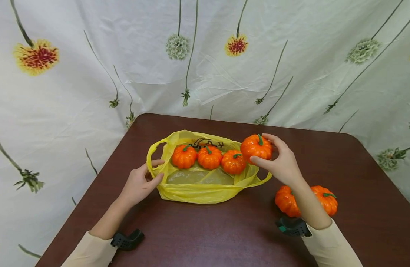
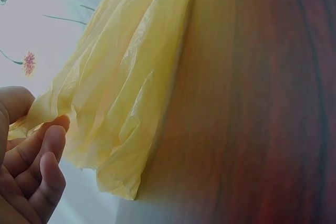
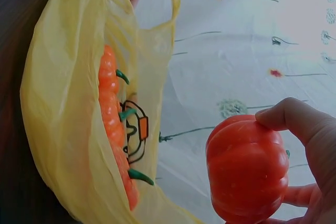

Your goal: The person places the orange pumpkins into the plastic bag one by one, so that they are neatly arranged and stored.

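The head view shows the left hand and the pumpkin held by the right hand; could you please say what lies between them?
Three orange pumpkins in a row inside the yellow bag, as the head view shows.

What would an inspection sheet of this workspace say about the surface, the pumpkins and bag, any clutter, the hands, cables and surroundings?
Surface: dark reddish-brown table, rounded far corners.
Bag: yellow plastic bag, mouth open, black print visible inside.
Pumpkins: three pumpkins in a row inside the bag; held pumpkin raised by the bag's right side; two loose pumpkins on the table, partly behind the right forearm.
Clutter: nothing seen.
Left hand: pinches the bag near its left handle.
Right hand: grips the held pumpkin, thumb and fingers around it.
Cables: nothing seen.
Surroundings: pale flower-printed cloth behind the table; a dark device at each wrist.
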### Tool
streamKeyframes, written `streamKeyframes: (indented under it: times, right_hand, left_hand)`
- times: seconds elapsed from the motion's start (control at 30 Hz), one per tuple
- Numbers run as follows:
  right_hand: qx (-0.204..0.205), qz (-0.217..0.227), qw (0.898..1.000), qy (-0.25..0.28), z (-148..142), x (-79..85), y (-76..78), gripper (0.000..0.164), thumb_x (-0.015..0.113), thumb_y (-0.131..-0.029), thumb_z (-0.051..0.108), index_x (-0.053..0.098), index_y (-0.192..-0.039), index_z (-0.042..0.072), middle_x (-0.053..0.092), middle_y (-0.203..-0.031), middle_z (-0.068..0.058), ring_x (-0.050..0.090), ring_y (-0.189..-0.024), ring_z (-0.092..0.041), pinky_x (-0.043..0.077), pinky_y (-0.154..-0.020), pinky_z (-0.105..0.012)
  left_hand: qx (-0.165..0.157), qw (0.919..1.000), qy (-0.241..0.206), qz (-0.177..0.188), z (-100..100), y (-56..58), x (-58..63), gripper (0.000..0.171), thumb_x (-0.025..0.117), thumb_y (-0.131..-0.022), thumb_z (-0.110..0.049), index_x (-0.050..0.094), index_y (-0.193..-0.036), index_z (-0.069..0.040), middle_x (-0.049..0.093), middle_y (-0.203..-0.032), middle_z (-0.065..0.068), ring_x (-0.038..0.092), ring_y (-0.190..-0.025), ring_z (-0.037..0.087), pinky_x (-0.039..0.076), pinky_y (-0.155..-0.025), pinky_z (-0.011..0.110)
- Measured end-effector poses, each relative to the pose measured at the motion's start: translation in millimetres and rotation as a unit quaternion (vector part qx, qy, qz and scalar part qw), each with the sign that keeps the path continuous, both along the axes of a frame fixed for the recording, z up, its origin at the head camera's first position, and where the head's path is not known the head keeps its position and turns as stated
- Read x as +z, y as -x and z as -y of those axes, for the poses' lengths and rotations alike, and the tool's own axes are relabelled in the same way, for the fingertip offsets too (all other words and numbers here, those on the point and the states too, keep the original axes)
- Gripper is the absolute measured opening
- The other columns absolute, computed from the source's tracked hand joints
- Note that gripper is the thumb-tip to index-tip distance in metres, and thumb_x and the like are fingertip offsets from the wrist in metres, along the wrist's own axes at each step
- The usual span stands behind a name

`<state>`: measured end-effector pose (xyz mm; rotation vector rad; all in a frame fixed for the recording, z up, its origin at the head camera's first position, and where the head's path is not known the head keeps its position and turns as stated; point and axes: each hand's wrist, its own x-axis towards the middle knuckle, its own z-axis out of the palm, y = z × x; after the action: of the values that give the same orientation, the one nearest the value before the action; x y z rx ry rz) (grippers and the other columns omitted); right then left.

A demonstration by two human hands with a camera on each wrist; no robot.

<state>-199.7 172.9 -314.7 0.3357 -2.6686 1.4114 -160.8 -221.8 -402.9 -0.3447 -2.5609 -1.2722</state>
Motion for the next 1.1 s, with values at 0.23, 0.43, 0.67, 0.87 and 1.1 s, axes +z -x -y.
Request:
streamKeyframes:
  times: [0.23,0.43,0.67,0.87,1.1]
  right_hand:
    - [0.011,0.018,1.0,0.001,16.7,-8.5,4.9,0.074,0.08,-0.08,0.035,0.047,-0.143,0.015,0.05,-0.132,-0.013,0.052,-0.113,-0.031,0.051,-0.081,-0.041]
    - [0.033,0.027,0.999,0.002,35.1,-20.0,8.1,0.075,0.082,-0.078,0.034,0.048,-0.142,0.014,0.05,-0.133,-0.011,0.052,-0.111,-0.031,0.053,-0.078,-0.04]
    - [0.058,0.029,0.998,0.006,56.5,-23.5,10.4,0.075,0.083,-0.075,0.035,0.05,-0.14,0.016,0.051,-0.132,-0.009,0.052,-0.114,-0.031,0.052,-0.081,-0.043]
    - [0.069,0.023,0.997,-0.009,69.3,-25.8,12.5,0.075,0.084,-0.074,0.037,0.052,-0.139,0.017,0.053,-0.133,-0.007,0.05,-0.115,-0.028,0.047,-0.09,-0.046]
    - [0.083,0.025,0.996,-0.024,84.2,-31.1,14.1,0.075,0.084,-0.073,0.037,0.054,-0.138,0.015,0.056,-0.131,-0.006,0.051,-0.114,-0.028,0.045,-0.092,-0.046]
  left_hand:
    - [-0.007,0.9999,-0.002,-0.011,-0.2,2.3,-1.8,0.037,0.069,-0.089,-0.01,0.062,-0.124,-0.001,0.062,-0.077,0.003,0.049,-0.056,0.011,0.045,-0.054,0.024]
    - [-0.01,0.9998,-0.004,-0.019,0.9,2.9,-2.0,0.038,0.07,-0.087,-0.009,0.062,-0.124,-0.001,0.066,-0.086,0.007,0.052,-0.059,0.011,0.047,-0.056,0.024]
    - [-0.01,0.9997,-0.003,-0.023,1.2,1.8,-3.1,0.039,0.071,-0.087,-0.009,0.062,-0.124,-0.001,0.064,-0.082,0.005,0.052,-0.058,0.01,0.047,-0.055,0.024]
    - [-0.011,0.9995,-0.006,-0.029,0.8,1.1,-3.2,0.038,0.071,-0.086,-0.008,0.063,-0.123,-0.002,0.062,-0.079,0.003,0.051,-0.056,0.009,0.046,-0.053,0.024]
    - [-0.013,0.9995,-0.007,-0.028,0.6,1.0,-4.1,0.039,0.072,-0.085,-0.007,0.062,-0.122,-0.001,0.06,-0.077,0.002,0.048,-0.054,0.009,0.045,-0.052,0.024]
